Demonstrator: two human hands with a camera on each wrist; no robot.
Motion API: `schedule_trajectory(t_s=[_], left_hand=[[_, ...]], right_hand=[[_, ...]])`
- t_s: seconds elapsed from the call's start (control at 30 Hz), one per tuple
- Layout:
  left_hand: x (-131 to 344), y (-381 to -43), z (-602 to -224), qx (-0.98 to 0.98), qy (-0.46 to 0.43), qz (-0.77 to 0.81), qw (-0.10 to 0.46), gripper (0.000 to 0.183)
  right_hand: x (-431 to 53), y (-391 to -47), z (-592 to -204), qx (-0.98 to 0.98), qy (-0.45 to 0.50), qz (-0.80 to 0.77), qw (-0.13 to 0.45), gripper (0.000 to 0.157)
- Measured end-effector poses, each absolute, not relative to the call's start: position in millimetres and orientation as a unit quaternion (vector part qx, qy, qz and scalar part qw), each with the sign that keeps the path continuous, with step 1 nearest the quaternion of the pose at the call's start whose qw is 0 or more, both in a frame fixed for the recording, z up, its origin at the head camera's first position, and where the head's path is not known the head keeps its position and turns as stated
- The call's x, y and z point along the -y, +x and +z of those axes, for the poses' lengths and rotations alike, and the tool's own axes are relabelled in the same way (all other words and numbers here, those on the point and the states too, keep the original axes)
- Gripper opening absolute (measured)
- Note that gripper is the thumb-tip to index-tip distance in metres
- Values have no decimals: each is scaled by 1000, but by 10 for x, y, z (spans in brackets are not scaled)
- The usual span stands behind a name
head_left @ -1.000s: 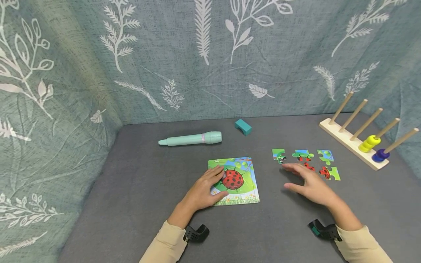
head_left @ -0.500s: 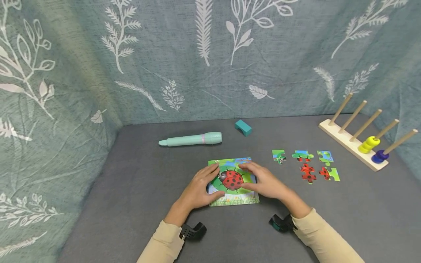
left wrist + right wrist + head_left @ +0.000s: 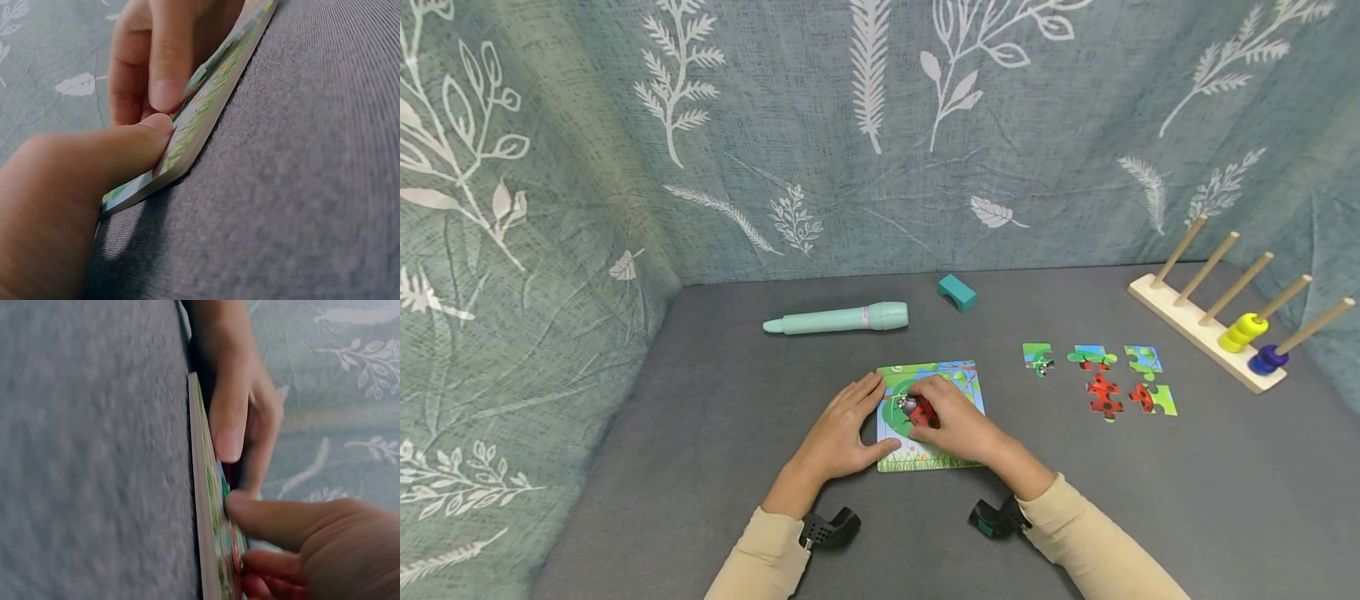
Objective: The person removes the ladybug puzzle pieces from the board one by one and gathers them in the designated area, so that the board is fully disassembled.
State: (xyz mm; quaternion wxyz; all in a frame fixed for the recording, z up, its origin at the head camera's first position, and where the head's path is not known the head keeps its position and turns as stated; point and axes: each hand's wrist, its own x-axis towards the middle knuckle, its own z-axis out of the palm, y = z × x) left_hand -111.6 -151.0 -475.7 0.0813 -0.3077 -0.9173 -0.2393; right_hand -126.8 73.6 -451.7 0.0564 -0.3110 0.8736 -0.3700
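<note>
A square ladybug jigsaw puzzle [image 3: 934, 457] lies flat on the grey table, its picture partly covered by my right hand. At its left edge rests my left hand [image 3: 842, 433], with the thumb [image 3: 147, 134] on the puzzle's lower left part and the fingers reaching its upper left side. My right hand [image 3: 966, 429] is over the middle of the puzzle. Its thumb and fingers are apart on either side of the red ladybug [image 3: 925, 414]. In the right wrist view the right thumb [image 3: 275, 519] is low over the picture, and the other fingertips are partly hidden.
Several loose jigsaw pieces [image 3: 1103, 396] lie to the right. A wooden peg stand [image 3: 1206, 333] with yellow and blue beads is at the far right. Behind the puzzle lie a pale green marker-shaped stick [image 3: 835, 320] and a teal arch block [image 3: 957, 292]. A patterned curtain [image 3: 820, 142] borders the back.
My right hand has moved left from beside the loose pieces to the middle of the puzzle. My left hand has shifted slightly left, to the puzzle's edge.
</note>
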Motion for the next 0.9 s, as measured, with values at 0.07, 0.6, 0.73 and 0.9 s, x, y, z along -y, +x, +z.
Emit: schedule_trajectory(t_s=[0.07, 0.6, 0.73, 0.9], left_hand=[[1505, -1111, -4744, 917, -307, -241, 77, 82], [1490, -1094, -4703, 920, -294, -254, 57, 81], [1491, -1088, -4706, 920, -294, -252, 57, 81], [1493, -1085, -4711, 921, -294, -249, 59, 81]], right_hand=[[-720, -1253, -4538, -876, -310, -366, 45, 46], [-640, -1185, -4551, -873, -263, -410, 40, 39], [-638, -1170, -4559, -872, -264, -411, 31, 37], [-634, -1161, -4574, -873, -270, -407, 12, 38]])
